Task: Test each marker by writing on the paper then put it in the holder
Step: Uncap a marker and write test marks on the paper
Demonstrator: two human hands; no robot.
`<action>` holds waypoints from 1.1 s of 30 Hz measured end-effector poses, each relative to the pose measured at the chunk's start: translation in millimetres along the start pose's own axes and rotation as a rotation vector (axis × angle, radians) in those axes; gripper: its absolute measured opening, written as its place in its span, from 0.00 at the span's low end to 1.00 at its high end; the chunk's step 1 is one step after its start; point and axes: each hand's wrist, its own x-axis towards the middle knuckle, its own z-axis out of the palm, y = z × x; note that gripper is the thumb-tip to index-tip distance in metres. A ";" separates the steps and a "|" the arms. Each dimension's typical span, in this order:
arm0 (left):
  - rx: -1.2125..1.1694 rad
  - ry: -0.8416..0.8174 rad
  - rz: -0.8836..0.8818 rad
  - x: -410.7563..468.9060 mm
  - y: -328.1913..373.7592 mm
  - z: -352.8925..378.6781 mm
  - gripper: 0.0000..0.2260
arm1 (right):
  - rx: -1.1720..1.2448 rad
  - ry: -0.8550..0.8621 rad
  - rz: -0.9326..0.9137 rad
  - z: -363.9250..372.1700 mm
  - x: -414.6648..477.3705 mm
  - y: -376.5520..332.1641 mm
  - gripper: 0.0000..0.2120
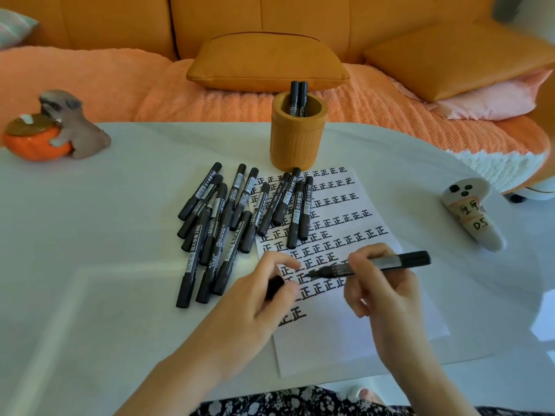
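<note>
My right hand grips an uncapped black marker, its tip pointing left just above the white paper. My left hand holds the marker's black cap between thumb and fingers, a short way left of the tip. The paper carries rows of black written characters. Several capped black markers lie in a loose pile on the table and over the paper's left top corner. An orange round holder stands behind the paper with two markers upright in it.
A white table carries an orange pumpkin ornament with a grey animal figure at far left and a white ghost-like object at right. Behind the table is an orange sofa with cushions.
</note>
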 end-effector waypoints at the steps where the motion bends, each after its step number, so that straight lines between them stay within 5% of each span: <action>1: 0.008 0.011 -0.012 0.7 -1.9 -2.2 0.14 | 0.016 0.022 0.001 -3.9 1.7 0.7 0.03; 12: 0.198 0.145 -0.029 9.7 -24.2 -7.2 0.17 | -0.314 0.013 0.070 1.4 -0.2 11.3 0.17; 33: 0.292 0.168 -0.052 9.7 -27.5 -5.8 0.14 | -0.449 0.027 -0.002 5.8 -2.2 26.7 0.17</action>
